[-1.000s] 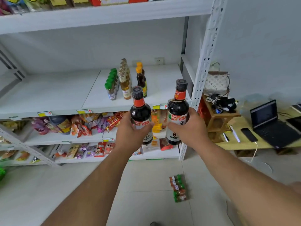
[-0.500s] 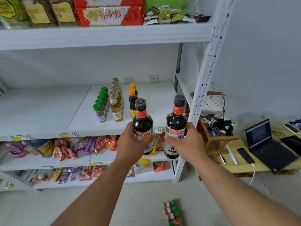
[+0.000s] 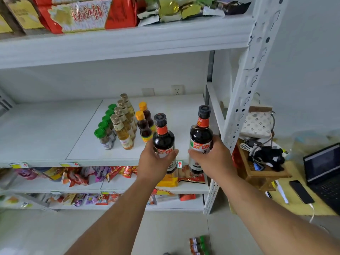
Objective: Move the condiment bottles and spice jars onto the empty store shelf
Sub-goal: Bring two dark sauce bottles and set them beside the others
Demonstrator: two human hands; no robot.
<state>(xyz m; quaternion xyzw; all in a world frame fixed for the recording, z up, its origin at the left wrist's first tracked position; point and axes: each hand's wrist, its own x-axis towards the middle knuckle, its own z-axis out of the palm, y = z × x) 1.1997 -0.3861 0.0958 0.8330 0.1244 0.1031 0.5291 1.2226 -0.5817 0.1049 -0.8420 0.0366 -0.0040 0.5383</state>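
Left hand (image 3: 153, 162) fingers grasping dark sauce bottle (image 3: 163, 138), right hand (image 3: 213, 159) fingers grasping second dark bottle (image 3: 201, 137), both upright before white shelf (image 3: 46, 137)

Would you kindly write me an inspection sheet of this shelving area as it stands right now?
Surface: white middle shelf, bare on its left part.
Job's things: green-capped spice jars, pale oil bottles and orange-capped bottles stand in rows on it; two dark sauce bottles are held upright at its front edge; more small jars lie on the floor.
Clutter: snack packets fill the lower shelves.
Grippers: left hand grips the left dark bottle; right hand grips the right dark bottle.
Cables: white cable hangs off the yellow table by the phone.
Surroundings: laptop, wooden stool carrying a black bundle, patterned bag.
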